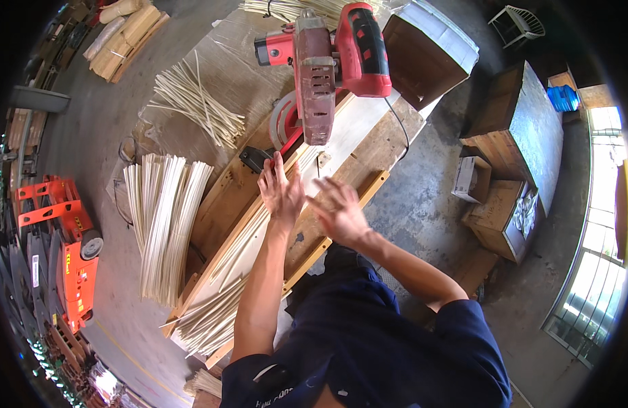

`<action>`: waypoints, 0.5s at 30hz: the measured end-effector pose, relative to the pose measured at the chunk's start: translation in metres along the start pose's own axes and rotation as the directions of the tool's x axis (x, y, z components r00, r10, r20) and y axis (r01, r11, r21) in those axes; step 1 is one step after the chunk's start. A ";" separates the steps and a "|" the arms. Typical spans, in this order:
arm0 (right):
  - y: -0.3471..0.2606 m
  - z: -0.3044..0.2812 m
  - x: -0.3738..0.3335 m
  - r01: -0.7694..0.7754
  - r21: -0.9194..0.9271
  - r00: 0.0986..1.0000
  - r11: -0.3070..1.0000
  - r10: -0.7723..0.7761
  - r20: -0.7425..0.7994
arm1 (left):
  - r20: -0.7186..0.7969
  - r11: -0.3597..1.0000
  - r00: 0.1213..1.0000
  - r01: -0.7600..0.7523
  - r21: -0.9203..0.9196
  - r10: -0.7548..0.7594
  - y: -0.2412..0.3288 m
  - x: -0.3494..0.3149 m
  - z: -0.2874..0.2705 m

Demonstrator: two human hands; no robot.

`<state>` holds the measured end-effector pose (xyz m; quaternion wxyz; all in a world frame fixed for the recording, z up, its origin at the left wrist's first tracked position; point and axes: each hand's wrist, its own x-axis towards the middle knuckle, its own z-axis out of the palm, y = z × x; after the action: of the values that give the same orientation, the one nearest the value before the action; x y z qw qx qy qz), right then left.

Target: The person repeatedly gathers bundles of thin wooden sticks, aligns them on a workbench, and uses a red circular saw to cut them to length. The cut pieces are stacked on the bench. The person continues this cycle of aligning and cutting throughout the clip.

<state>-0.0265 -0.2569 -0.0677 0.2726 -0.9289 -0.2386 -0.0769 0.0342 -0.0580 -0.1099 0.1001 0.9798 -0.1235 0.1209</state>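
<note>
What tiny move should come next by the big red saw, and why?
I'd probably ease the left grip back a little, toward the body. Its fingertips look close to the red saw, while the thin pale sticks already lie lengthwise, pointing toward it. The right grip is blurred but looks a bit farther back.

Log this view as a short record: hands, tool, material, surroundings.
left hand: fingers extended, just below the saw; contact unclear
right hand: motion-blurred, fingers extended toward the left hand
tool: red power saw, cord at its right
support: wooden bench
material: pale thin sticks lying lengthwise on the bench; larger bundle and loose pile left of it
surroundings: orange machine far left; open cardboard carton and blue bottle at right
</note>
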 end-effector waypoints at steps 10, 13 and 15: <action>0.043 -0.259 0.215 -0.308 0.676 0.822 0.670 0.545 -0.166 | -0.058 0.999 0.998 0.032 -0.023 -0.033 0.012 0.007 -0.008; 0.029 -0.245 0.262 -0.493 0.757 0.753 0.429 0.645 0.125 | -0.044 0.999 0.998 0.031 -0.045 -0.033 0.016 0.010 -0.006; 0.020 -0.248 0.273 -0.513 0.786 0.714 0.346 0.680 0.167 | -0.036 0.999 0.998 0.043 -0.028 -0.044 0.015 0.009 -0.009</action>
<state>0.2183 -0.2967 0.2056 0.6811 -0.7171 0.1376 0.0536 0.0364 -0.0721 -0.0965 0.1181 0.9785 -0.1020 0.1352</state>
